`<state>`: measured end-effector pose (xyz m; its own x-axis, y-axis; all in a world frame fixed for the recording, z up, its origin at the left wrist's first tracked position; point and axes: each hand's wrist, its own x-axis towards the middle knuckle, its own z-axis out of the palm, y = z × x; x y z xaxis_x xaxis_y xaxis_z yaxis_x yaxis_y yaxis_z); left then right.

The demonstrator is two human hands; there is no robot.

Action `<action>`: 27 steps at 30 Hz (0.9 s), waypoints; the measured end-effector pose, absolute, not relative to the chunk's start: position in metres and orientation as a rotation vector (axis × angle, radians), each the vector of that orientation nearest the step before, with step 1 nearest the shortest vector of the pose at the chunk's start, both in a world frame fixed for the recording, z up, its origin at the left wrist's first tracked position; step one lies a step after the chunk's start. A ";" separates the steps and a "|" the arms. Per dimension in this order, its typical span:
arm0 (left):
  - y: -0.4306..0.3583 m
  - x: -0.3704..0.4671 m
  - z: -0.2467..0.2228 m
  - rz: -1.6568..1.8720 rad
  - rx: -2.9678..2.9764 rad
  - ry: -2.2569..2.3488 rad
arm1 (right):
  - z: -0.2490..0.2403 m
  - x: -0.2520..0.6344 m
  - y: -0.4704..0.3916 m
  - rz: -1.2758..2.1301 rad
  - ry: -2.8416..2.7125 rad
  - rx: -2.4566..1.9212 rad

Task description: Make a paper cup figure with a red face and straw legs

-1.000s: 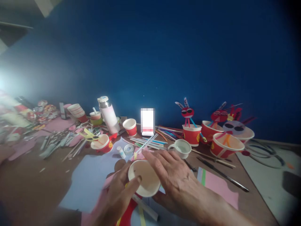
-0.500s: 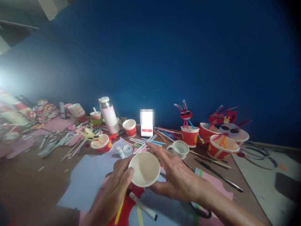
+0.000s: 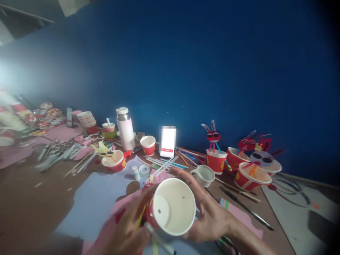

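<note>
Holding the round paper cup [image 3: 178, 203] are curved fingers [image 3: 191, 181].

"Is the held cup [image 3: 175, 205] plastic?"
"Paper, by the look; smooth inside."
"The flask [image 3: 126, 134]?"
"Bright metal collar [image 3: 122, 116], smooth body."
"And the mug [image 3: 206, 176]?"
"Glossy; glass or plastic, I can't tell."
"The 2 feelers [image 3: 213, 125] on the upright red figure [image 3: 213, 137]?"
"Papery, matt. So is the blue sheet [image 3: 91, 202]. The wall [image 3: 186, 71] is smooth, dull."

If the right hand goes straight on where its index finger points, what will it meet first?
Probably the white straws, just ahead in the picture, though depth is unclear.
</note>
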<state>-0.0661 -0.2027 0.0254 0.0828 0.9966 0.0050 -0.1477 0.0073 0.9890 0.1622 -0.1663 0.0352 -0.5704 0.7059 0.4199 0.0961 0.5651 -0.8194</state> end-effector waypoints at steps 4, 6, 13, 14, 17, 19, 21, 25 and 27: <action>-0.197 -0.062 0.009 1.107 1.186 0.984 | 0.038 0.160 -0.171 0.872 -2.077 -0.708; -0.193 -0.061 0.011 1.120 1.203 0.901 | 0.042 0.160 -0.175 0.828 -2.114 -0.715; -0.185 -0.062 0.034 0.996 1.373 0.711 | 0.054 0.161 -0.187 0.799 -2.308 -0.677; -0.185 -0.062 0.034 1.014 1.396 0.706 | 0.054 0.161 -0.189 0.781 -2.322 -0.699; -0.186 -0.060 0.028 1.068 1.384 0.733 | 0.055 0.162 -0.191 0.671 -2.285 -0.799; -0.186 -0.062 0.021 1.106 1.317 0.749 | 0.056 0.167 -0.189 0.674 -2.188 -0.821; -0.184 -0.068 0.016 1.140 1.237 0.778 | 0.060 0.176 -0.182 0.736 -2.014 -0.848; -0.180 -0.091 0.018 1.212 1.121 1.008 | 0.067 0.196 -0.162 0.695 -1.725 -1.038; -0.180 -0.104 0.021 1.166 1.142 1.151 | 0.065 0.200 -0.154 0.585 -1.744 -1.145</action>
<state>-0.1036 -0.1799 0.0211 0.0489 0.9974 -0.0529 -0.0657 0.0560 0.9963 0.1998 -0.1535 0.0652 -0.1258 0.8874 0.4435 0.4405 0.4505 -0.7765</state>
